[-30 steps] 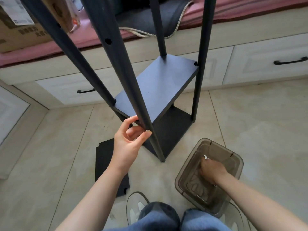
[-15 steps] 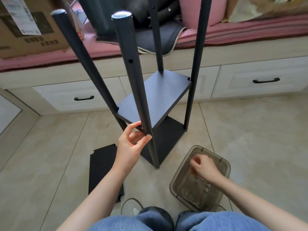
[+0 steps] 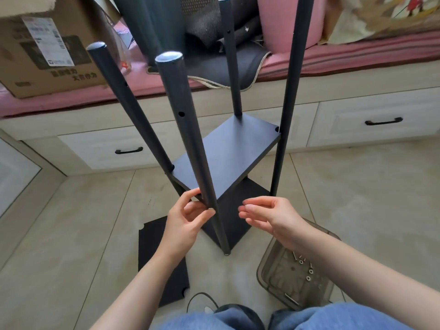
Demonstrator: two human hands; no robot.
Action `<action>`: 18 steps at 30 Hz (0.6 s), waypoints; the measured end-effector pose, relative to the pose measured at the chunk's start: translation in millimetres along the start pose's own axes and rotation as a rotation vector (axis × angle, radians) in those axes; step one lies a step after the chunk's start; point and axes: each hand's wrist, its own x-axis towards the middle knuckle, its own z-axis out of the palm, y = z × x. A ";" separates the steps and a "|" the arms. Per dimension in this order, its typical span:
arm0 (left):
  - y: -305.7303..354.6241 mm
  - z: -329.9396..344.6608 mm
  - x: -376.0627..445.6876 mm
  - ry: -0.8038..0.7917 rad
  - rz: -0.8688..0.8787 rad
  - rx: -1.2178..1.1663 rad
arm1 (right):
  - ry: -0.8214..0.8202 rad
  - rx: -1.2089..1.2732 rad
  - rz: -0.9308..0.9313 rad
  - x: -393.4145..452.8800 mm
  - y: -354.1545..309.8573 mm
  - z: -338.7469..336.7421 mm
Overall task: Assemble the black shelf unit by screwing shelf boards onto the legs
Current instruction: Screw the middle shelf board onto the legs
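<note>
The black shelf unit stands on the tiled floor with an upper board (image 3: pixel 228 151) and a lower board (image 3: pixel 240 210) fixed between its four legs. My left hand (image 3: pixel 188 220) grips the near leg (image 3: pixel 185 125) at the front corner of the upper board. Just right of that leg, my right hand (image 3: pixel 269 215) hovers, its thumb and fingertips pinched on a small pale screw (image 3: pixel 245 206) that is mostly hidden. A loose black board (image 3: pixel 159 256) lies flat on the floor under my left forearm.
A clear brown plastic tray (image 3: pixel 269 267) with several screws and washers sits on the floor at my right knee. Behind the unit runs a drawer bench (image 3: pixel 357 120) with a pink cushion, a cardboard box (image 3: pixel 47 51) and dark fabric on top.
My right hand has come up out of the tray and moved left to beside the near leg, fingers pinched. My left hand stays on that leg. The view has tilted upward.
</note>
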 end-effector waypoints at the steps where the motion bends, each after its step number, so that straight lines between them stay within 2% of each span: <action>1: -1.0 -6.9 0.2 -0.013 -0.002 0.013 | 0.000 0.013 0.005 3.1 0.5 4.7; 9: 1.2 -46.7 8.4 -0.073 -0.034 0.119 | -0.010 0.083 0.073 29.6 10.5 50.7; 18: -2.7 -69.6 21.5 0.011 -0.114 0.101 | -0.074 0.024 0.065 62.5 23.8 79.7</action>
